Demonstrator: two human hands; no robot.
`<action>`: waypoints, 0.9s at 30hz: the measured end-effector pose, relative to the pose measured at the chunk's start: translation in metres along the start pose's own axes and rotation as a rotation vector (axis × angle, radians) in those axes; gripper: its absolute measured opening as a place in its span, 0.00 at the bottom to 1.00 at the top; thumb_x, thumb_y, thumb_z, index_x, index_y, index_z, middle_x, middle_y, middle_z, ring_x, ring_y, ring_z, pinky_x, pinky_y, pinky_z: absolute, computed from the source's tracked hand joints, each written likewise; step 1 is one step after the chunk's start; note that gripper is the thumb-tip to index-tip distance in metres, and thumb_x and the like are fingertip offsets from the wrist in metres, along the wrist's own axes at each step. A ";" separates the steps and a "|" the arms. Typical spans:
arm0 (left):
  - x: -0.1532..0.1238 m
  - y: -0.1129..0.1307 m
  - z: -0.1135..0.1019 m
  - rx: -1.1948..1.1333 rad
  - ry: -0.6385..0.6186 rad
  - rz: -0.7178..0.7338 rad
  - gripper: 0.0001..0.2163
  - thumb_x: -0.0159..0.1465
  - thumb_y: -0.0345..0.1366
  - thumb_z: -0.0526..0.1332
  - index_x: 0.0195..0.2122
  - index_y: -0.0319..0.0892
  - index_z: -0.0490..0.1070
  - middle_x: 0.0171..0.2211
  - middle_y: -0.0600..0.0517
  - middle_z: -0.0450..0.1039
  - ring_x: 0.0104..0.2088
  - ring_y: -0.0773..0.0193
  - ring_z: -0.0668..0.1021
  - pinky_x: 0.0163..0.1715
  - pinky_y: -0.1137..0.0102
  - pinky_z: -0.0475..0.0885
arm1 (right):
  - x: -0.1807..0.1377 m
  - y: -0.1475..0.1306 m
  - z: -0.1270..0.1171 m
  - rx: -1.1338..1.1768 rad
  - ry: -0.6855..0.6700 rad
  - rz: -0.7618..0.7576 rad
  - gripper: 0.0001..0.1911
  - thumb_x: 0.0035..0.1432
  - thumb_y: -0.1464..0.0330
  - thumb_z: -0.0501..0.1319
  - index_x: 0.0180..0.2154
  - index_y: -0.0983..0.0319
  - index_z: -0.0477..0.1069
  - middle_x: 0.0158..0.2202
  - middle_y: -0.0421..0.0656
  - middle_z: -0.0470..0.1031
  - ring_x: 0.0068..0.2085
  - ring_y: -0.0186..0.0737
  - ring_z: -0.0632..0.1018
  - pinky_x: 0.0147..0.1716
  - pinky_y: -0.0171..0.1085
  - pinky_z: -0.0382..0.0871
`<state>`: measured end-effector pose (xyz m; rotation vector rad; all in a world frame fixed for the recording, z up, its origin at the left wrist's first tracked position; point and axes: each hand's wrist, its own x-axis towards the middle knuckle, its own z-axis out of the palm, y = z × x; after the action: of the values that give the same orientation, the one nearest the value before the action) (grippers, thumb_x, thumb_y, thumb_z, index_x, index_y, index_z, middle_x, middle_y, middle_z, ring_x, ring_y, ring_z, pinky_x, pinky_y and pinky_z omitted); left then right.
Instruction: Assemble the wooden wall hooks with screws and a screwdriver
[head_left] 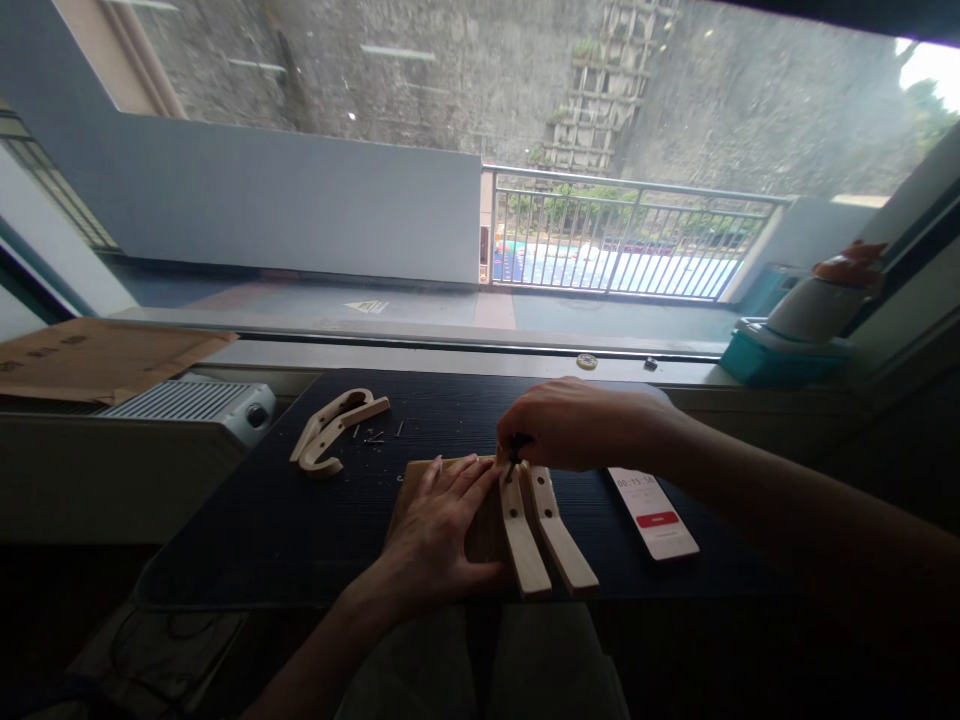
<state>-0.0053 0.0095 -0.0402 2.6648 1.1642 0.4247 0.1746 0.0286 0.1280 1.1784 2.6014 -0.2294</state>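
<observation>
My left hand lies flat with its fingers stretched over a brown wooden board at the table's near side, pressing on it. Above the board's far edge, my right hand is closed around a dark screwdriver, mostly hidden by the fingers. The tool points down at the upper hole of a pale wooden leg-like piece. Beside it lies a second matching piece with two dark holes. Whether a screw sits under the tip is too small to tell.
Two curved wooden pieces lie at the table's far left, with loose screws beside them. A phone rests right of the board, under my forearm. On the windowsill are a tape roll and a teal box. A heater stands left.
</observation>
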 end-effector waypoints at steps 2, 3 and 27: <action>0.000 0.000 0.001 0.000 0.008 0.005 0.42 0.51 0.55 0.63 0.63 0.44 0.49 0.63 0.46 0.53 0.63 0.49 0.55 0.62 0.48 0.43 | 0.002 0.001 0.002 0.013 0.001 -0.010 0.15 0.54 0.75 0.55 0.40 0.59 0.75 0.35 0.41 0.77 0.34 0.35 0.73 0.29 0.32 0.58; 0.000 -0.001 0.002 -0.001 0.014 0.009 0.42 0.51 0.54 0.63 0.63 0.44 0.49 0.63 0.46 0.53 0.63 0.49 0.55 0.62 0.48 0.43 | 0.003 0.003 0.004 0.020 0.009 -0.017 0.14 0.54 0.75 0.55 0.40 0.59 0.75 0.34 0.41 0.76 0.34 0.34 0.73 0.29 0.32 0.58; -0.001 -0.002 0.002 0.006 0.016 0.022 0.42 0.51 0.54 0.63 0.63 0.44 0.48 0.63 0.45 0.53 0.63 0.48 0.55 0.62 0.47 0.43 | 0.002 0.007 0.003 0.037 0.035 -0.051 0.14 0.52 0.76 0.57 0.39 0.61 0.76 0.33 0.41 0.77 0.31 0.32 0.72 0.27 0.32 0.58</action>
<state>-0.0069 0.0104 -0.0430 2.6864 1.1434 0.4480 0.1790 0.0340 0.1245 1.1384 2.6713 -0.2704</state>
